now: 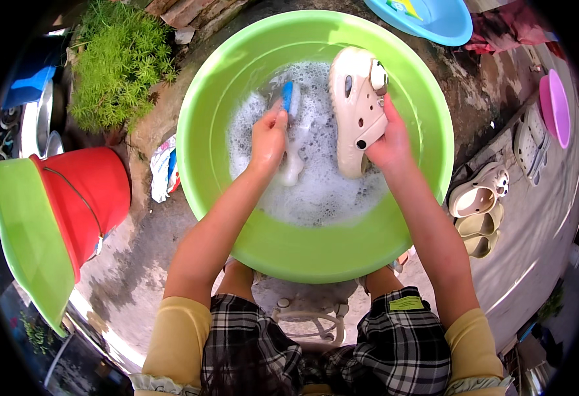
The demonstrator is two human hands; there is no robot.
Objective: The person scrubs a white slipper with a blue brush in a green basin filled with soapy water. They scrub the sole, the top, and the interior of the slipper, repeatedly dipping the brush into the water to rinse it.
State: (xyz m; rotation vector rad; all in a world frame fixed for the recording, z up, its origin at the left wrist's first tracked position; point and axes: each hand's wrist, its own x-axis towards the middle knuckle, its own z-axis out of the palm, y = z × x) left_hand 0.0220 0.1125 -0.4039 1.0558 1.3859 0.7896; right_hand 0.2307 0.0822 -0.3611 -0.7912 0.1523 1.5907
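A large green basin [203, 125] holds soapy water covered in white foam [316, 204]. Over its left part, my left hand [269, 140] is closed round a scrubbing brush [290, 98] with a blue back and pale bristles. Foam clings beneath that hand. My right hand [392, 142] grips a cream clog [350, 109] by its right side, toe pointing away from me. The clog has round holes and a bulging eye-like ornament, and its lower end is close to the foam. Brush and clog are apart.
On the right stand another cream clog [474, 197], a beige clog [479, 231], a grey clog [530, 148] and a pink basin [554, 109]. A blue basin [434, 23] is at the top. To the left are a red bucket [101, 195], a green tub [29, 231] and a plant [114, 72].
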